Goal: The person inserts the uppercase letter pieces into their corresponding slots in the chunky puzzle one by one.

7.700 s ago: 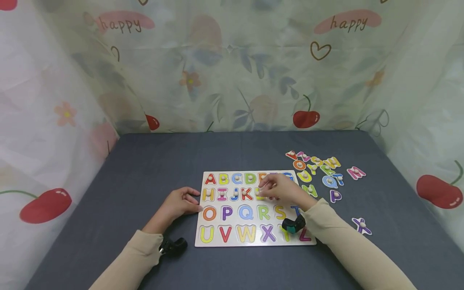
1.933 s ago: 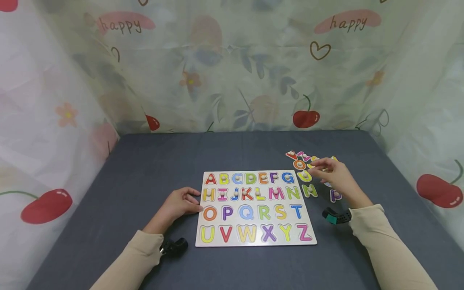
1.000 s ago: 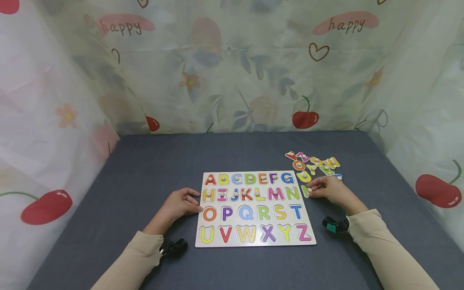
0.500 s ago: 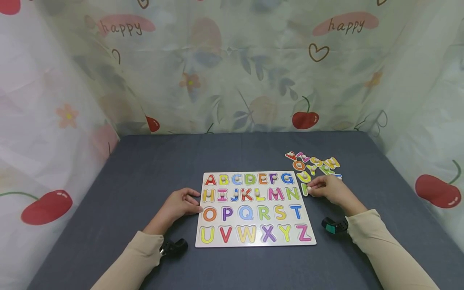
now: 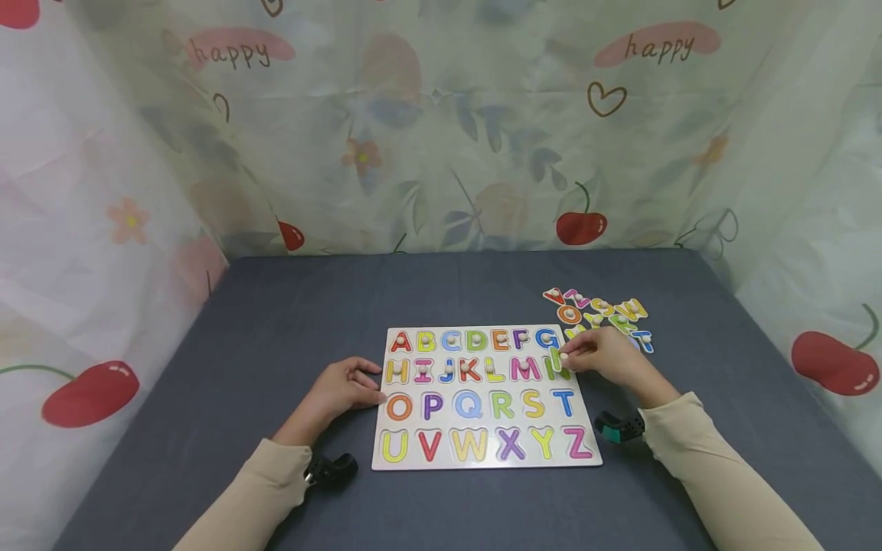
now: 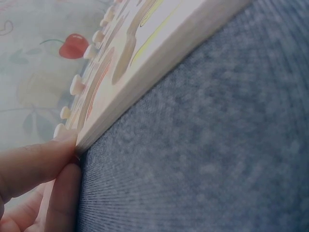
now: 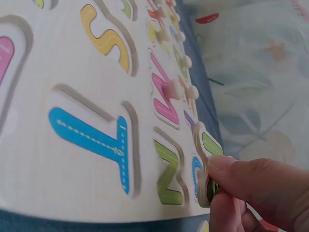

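A white alphabet puzzle board (image 5: 482,387) lies on the table, its upper two rows holding knobbed letters up to the pink M (image 5: 525,368). My left hand (image 5: 344,383) rests at its left edge; in the left wrist view the thumb (image 6: 36,164) touches the rim. My right hand (image 5: 606,353) pinches a green letter N piece (image 7: 210,143) by its knob. That piece is tilted, raised just above the board's right edge, and overlaps the green N recess (image 7: 169,174) in the head view. The fingers cover part of the piece.
Loose knobbed letters lie beyond the board's right corner, among them an orange O (image 5: 569,314), a yellow W (image 5: 631,309) and a blue T (image 5: 642,341). My right hand hides some of them. A dark cloth covers the table (image 5: 303,306); patterned curtains (image 5: 441,138) surround it.
The pink M has gone from the table into the board. My right hand has picked up the green N and carried it left over the board. The left hand has stayed put.
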The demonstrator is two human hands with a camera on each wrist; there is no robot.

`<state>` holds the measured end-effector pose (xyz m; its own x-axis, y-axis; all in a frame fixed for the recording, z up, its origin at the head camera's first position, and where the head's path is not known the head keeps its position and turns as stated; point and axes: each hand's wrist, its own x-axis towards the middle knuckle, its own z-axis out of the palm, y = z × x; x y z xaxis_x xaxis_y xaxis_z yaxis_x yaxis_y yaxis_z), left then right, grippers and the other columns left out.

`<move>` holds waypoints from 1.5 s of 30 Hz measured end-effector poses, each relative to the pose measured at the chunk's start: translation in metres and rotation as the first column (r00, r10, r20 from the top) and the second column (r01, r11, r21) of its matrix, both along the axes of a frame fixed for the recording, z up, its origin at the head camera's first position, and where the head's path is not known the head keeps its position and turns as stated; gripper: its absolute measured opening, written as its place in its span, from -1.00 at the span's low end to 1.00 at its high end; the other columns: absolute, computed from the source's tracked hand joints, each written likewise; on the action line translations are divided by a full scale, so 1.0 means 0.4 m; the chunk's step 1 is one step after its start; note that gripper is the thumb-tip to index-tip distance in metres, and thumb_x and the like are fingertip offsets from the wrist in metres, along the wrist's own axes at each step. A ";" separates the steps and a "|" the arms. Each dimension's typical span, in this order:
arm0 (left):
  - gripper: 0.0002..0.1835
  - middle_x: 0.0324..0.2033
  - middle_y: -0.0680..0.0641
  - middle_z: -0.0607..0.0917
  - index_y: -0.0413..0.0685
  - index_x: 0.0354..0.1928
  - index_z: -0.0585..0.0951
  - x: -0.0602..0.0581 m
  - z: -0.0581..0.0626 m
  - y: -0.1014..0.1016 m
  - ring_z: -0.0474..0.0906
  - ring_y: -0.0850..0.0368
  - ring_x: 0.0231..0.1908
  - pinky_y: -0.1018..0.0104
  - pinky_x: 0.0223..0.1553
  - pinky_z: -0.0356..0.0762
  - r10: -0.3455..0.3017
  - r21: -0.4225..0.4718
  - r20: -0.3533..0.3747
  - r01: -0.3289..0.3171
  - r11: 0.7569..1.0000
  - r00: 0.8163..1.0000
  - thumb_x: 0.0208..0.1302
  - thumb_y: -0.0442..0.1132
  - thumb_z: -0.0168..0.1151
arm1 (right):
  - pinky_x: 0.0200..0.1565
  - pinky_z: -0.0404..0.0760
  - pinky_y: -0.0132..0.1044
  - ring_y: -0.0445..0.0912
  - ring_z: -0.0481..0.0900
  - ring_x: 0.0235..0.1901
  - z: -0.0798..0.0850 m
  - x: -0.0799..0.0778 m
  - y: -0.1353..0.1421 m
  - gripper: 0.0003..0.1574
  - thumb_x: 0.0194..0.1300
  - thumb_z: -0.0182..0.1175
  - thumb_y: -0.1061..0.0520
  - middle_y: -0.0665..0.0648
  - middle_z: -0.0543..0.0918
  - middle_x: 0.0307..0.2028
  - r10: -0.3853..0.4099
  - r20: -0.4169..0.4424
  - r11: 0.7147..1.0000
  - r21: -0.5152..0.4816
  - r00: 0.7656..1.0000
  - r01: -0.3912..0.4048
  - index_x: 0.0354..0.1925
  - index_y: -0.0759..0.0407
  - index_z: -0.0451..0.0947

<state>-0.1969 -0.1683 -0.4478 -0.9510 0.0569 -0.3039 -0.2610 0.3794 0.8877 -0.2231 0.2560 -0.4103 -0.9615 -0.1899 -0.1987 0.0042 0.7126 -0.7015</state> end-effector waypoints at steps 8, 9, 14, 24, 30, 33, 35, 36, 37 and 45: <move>-0.47 -0.48 -0.08 0.64 -0.27 0.01 0.54 -0.002 0.000 0.002 0.60 0.17 -0.48 0.35 -0.41 0.56 0.005 -0.006 0.006 -0.005 1.000 1.000 -0.08 -0.42 0.51 | -0.33 0.49 -0.27 -0.13 0.55 -0.43 -0.026 0.000 -0.016 -0.74 0.19 0.36 0.15 0.07 0.68 -0.40 0.024 0.013 1.000 -0.012 1.000 -0.023 -0.18 0.29 0.67; -0.46 -0.48 -0.08 0.64 -0.26 0.01 0.54 -0.002 0.000 0.002 0.60 0.17 -0.48 0.35 -0.41 0.56 0.006 -0.007 0.008 -0.006 1.000 1.000 -0.08 -0.42 0.51 | -0.34 0.49 -0.27 -0.13 0.55 -0.43 -0.028 0.000 -0.017 -0.75 0.19 0.36 0.15 0.07 0.68 -0.41 0.020 0.010 1.000 -0.010 1.000 -0.020 -0.19 0.29 0.67; -0.46 -0.47 -0.09 0.64 -0.26 0.01 0.54 -0.002 0.000 0.002 0.60 0.17 -0.48 0.36 -0.41 0.56 0.010 -0.012 0.011 -0.010 1.000 1.000 -0.08 -0.41 0.52 | -0.35 0.47 -0.28 -0.14 0.54 -0.44 -0.035 0.004 -0.021 -0.76 0.18 0.37 0.16 0.11 0.69 -0.41 0.016 -0.005 1.000 -0.011 1.000 -0.016 -0.21 0.30 0.67; -0.47 -0.48 -0.08 0.64 -0.24 0.00 0.56 -0.002 -0.001 0.004 0.60 0.17 -0.48 0.36 -0.41 0.56 0.004 -0.020 0.003 -0.004 1.000 1.000 -0.08 -0.41 0.52 | -0.35 0.46 -0.27 -0.12 0.54 -0.41 -0.045 0.000 -0.017 -0.77 0.18 0.37 0.15 0.10 0.67 -0.39 0.005 0.006 1.000 0.009 1.000 -0.005 -0.21 0.27 0.68; -0.47 -0.48 -0.09 0.63 -0.25 0.00 0.55 -0.004 -0.006 0.002 0.60 0.16 -0.48 0.35 -0.40 0.56 0.004 -0.016 0.006 -0.004 1.000 1.000 -0.09 -0.41 0.52 | -0.34 0.45 -0.26 -0.10 0.54 -0.40 -0.043 -0.007 -0.018 -0.76 0.17 0.38 0.13 0.09 0.68 -0.38 0.007 0.027 1.000 0.025 1.000 -0.008 -0.21 0.25 0.70; -0.46 -0.47 -0.09 0.63 -0.25 0.01 0.55 -0.004 -0.006 -0.001 0.60 0.16 -0.48 0.35 -0.40 0.56 0.003 -0.016 0.005 -0.003 1.000 1.000 -0.09 -0.40 0.53 | -0.34 0.44 -0.26 -0.10 0.53 -0.40 -0.040 -0.010 -0.021 -0.75 0.17 0.38 0.13 0.09 0.68 -0.39 0.006 0.043 1.000 0.026 0.999 -0.008 -0.21 0.25 0.69; -0.46 -0.47 -0.09 0.64 -0.26 0.01 0.54 -0.004 -0.006 -0.002 0.60 0.17 -0.48 0.35 -0.40 0.56 -0.001 -0.018 0.002 0.001 1.000 1.000 -0.08 -0.39 0.53 | -0.33 0.44 -0.26 -0.10 0.52 -0.40 -0.039 -0.012 -0.022 -0.76 0.17 0.37 0.14 0.09 0.68 -0.39 0.006 0.050 1.000 0.022 0.999 -0.007 -0.21 0.26 0.69; -0.45 -0.47 -0.09 0.64 -0.26 0.01 0.54 -0.004 -0.006 -0.003 0.60 0.17 -0.48 0.35 -0.40 0.56 -0.001 -0.016 0.000 0.002 1.000 1.000 -0.08 -0.39 0.53 | -0.33 0.44 -0.26 -0.09 0.52 -0.40 -0.038 -0.013 -0.022 -0.76 0.17 0.38 0.14 0.09 0.67 -0.39 0.006 0.052 1.000 0.018 0.999 -0.007 -0.21 0.26 0.68; -0.45 -0.47 -0.09 0.64 -0.26 0.01 0.54 -0.004 -0.006 -0.003 0.60 0.17 -0.48 0.35 -0.40 0.57 -0.002 -0.015 -0.001 0.002 1.000 1.000 -0.08 -0.39 0.53 | -0.33 0.44 -0.26 -0.09 0.52 -0.40 -0.038 -0.013 -0.022 -0.76 0.17 0.37 0.14 0.09 0.67 -0.39 0.008 0.052 1.000 0.015 0.999 -0.008 -0.21 0.27 0.68; -0.45 -0.48 -0.09 0.64 -0.27 0.01 0.54 -0.002 -0.006 -0.002 0.61 0.17 -0.48 0.34 -0.40 0.57 -0.006 -0.016 -0.005 0.006 1.000 1.000 -0.09 -0.40 0.53 | -0.34 0.47 -0.28 -0.10 0.51 -0.41 -0.050 -0.013 -0.013 -0.68 0.16 0.39 0.13 0.09 0.62 -0.41 0.008 0.047 0.998 -0.059 0.999 -0.005 -0.17 0.31 0.63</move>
<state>-0.1977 -0.1692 -0.4501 -0.9521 0.0577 -0.3004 -0.2545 0.3950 0.8827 -0.2283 0.2509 -0.4302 -0.9501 -0.2090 -0.2316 0.0335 0.6699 -0.7417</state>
